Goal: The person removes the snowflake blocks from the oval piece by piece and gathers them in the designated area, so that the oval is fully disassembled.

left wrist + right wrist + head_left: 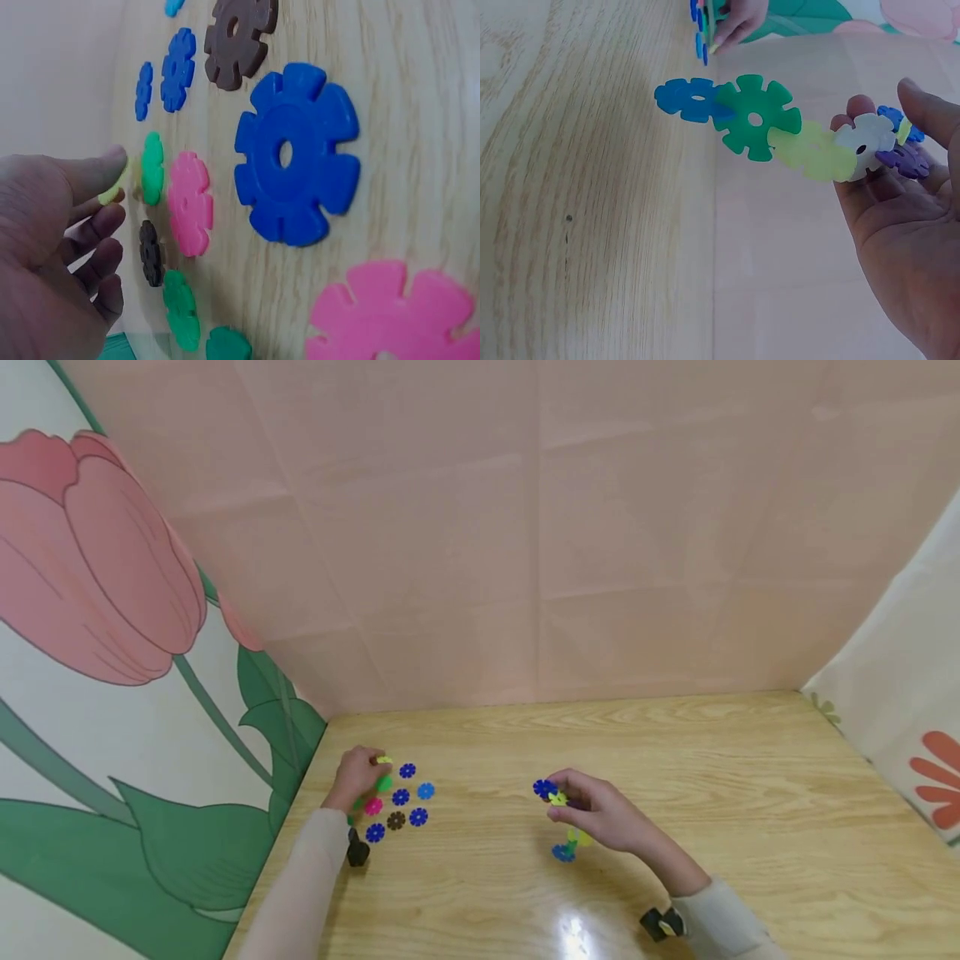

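Observation:
My left hand (357,777) pinches a yellow notched snowflake disc (112,191) between thumb and fingertips, just above the loose discs at the table's left. My right hand (600,814) holds a chain of interlocked snowflake discs off the table. In the right wrist view, a blue disc (681,99), a green disc (739,135), a pale yellow disc (814,154) and a white disc (874,129) run in line toward the palm. A purple disc (907,161) lies among the fingers, and a dark blue disc (543,787) sticks out past the fingertips.
Loose discs lie flat around my left hand: several blue, including a near one (262,180), a brown one (396,820), pink (187,202) and green ones (152,169). The wooden table (487,893) meets a pink backdrop (450,568) behind.

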